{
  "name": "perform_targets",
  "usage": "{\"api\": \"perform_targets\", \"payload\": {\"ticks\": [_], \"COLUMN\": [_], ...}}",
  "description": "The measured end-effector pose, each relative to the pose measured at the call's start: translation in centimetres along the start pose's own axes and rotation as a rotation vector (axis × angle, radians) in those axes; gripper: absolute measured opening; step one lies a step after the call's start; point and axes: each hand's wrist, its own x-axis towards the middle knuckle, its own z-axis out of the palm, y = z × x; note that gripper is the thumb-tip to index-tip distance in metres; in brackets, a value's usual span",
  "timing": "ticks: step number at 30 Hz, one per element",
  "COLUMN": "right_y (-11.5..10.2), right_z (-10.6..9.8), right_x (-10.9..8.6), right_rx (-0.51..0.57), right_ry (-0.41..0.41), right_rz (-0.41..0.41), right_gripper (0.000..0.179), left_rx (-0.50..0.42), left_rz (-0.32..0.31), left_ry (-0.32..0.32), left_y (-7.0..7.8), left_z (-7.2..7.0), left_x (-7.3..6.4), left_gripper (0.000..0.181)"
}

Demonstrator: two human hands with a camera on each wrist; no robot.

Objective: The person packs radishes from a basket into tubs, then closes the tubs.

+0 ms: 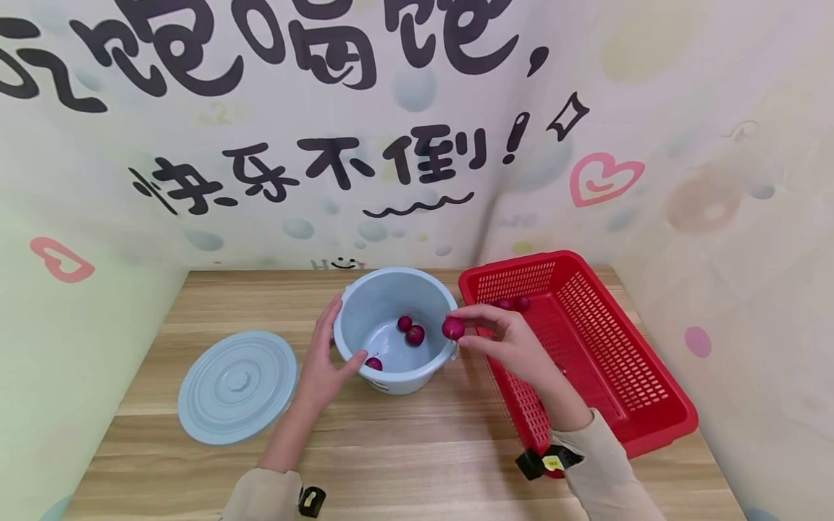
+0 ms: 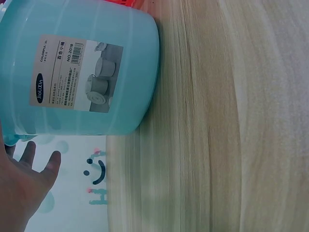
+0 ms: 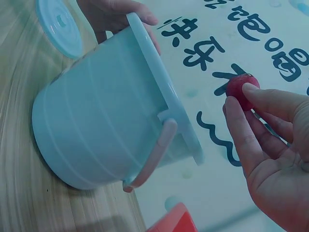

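Note:
In the head view, a light blue bucket stands upright with three dark red radishes on its bottom. My left hand holds it by the left side, thumb over the rim and fingers along the outer wall. Between the right hand's thumb and fingertips is another small round radish, pinched at the bucket's right rim. From the right wrist, this radish shows beyond the rim, with the bucket's handle hanging down the side. A printed label faces the left wrist camera.
On the right, a red slotted basket sits under my right forearm, with a few radishes at its far end. A blue round lid lies on the wooden table at left. A printed wall rises behind the table.

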Motion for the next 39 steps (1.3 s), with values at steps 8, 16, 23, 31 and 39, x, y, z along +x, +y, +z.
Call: {"api": "perform_targets", "payload": {"ticks": [8, 16, 23, 31, 39], "right_y": [0.0, -0.2, 0.2, 0.6, 0.9], "right_z": [1.0, 0.5, -0.8, -2.2, -3.3], "right_x": [0.5, 0.3, -0.2, -0.5, -0.8], "right_rx": [0.046, 0.058, 0.015, 0.003, 0.014], "right_ry": [-0.066, -0.021, 0.037, 0.062, 0.081], "right_rz": [-0.063, -0.036, -0.046, -0.058, -0.079], "right_gripper": [0.045, 0.045, 0.047, 0.044, 0.042], "left_rx": [0.0, -0.019, -0.006, -0.006, -0.009], "left_rz": [0.001, 0.0, 0.016, 0.008, -0.001], "left_ry": [0.001, 0.003, 0.007, 0.009, 0.005], "left_y": [-0.1, 0.0, -0.1, -0.3, -0.2], "left_z": [0.0, 0.0, 0.1, 0.1, 0.1], "left_x": [0.0, 0.0, -0.1, 0.0, 0.0], "left_gripper": [0.09, 0.091, 0.091, 0.091, 0.091]}}
